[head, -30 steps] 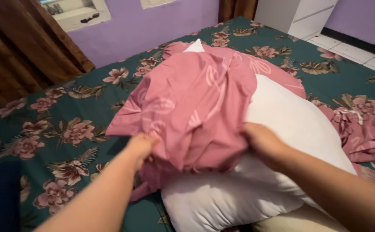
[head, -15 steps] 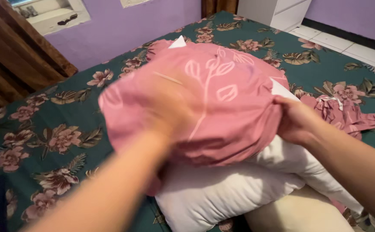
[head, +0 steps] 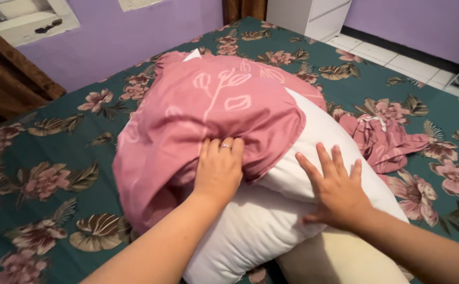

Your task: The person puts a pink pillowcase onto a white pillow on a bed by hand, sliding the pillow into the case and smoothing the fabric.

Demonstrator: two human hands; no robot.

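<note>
Both of my hands are resting on the white pillow (head: pixel 292 210), which is lying on the floral green bedsheet (head: pixel 56 158). I am laying my left hand (head: pixel 220 169) flat, fingers together, on the pink pillowcase (head: pixel 208 115) covering the pillow's far part. I am pressing my right hand (head: pixel 334 189), fingers spread, on bare white fabric. Another crumpled pink cloth (head: pixel 384 142) is lying just beside the pillow.

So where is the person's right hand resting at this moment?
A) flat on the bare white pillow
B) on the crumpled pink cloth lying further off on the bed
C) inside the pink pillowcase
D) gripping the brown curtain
A: the right hand lies open, fingers spread, on the uncovered white pillow, beside the pink pillowcase.
</note>
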